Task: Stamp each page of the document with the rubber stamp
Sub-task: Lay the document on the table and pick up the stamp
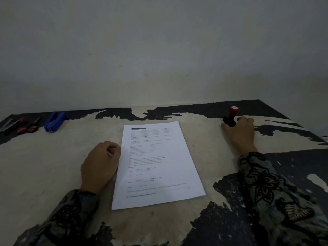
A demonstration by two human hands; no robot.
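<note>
Document [158,164]: white printed sheets, lying flat at centre of worn table [53,166], long axis running from 6 o'clock toward 12 o'clock, tilted slightly leftward at the far end. Top page printed with text lines and a dark heading bar near the upper edge; wording too blurred to read.

Left hand [101,166]: resting on the table at 9 o'clock of the document, knuckles up, fingers curled inward, fingertips right at the sheet's left edge. Nothing seen held; contact with the paper cannot be confirmed.

Rubber stamp [231,117]: at 2 o'clock of the document, well apart from it, near the table's far edge. Black base, red handle, tilted with the top leaning right.

Right hand [239,134]: at 2 o'clock, palm down, thumb and fingers wrapped round the stamp's black base, gripping it.

Both forearms in dark patterned sleeves [266,189].

At 10 o'clock, along the far left edge: blue stapler [54,122], just beside it red-handled scissors [29,126], and a metallic object at the very corner, too cut off to identify.

Table surface: pale, with black peeling patches. Plain wall [159,50] behind.
</note>
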